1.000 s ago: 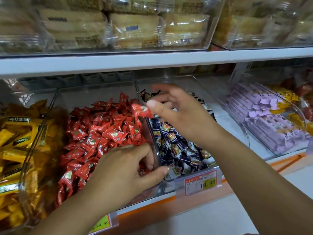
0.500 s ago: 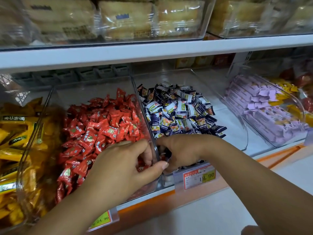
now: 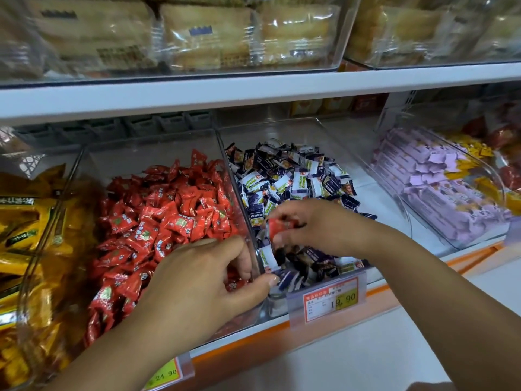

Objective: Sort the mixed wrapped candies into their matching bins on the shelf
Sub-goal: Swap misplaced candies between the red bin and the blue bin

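The left hand [image 3: 197,286], nearest the camera, gripped the front right corner of the red bin [image 3: 141,153], its fingers curled inside the clear wall and its thumb pressed on the other side, toward the blue bin [image 3: 383,201], as if steadying it. Just beyond, the right hand [image 3: 321,227] pinched a single red candy [image 3: 282,225] between thumb and fingertips, held just above the front of the blue bin and close beside the dividing wall. Half a second before, that hand had been dug down among the dark blue candies [image 3: 296,176] with nothing showing in it; now it had come up with a stray. I judged one more misplaced piece found, with only the short carry left over the wall to the red heap [image 3: 169,215] remaining for it. The candy's long axis lay roughly across the view, slightly tilted, its free end pointing left toward the red bin; the other end was hidden under the fingers. Farther right sat a bin of purple bars [image 3: 439,193], and above everything ran the white upper shelf [image 3: 253,91]
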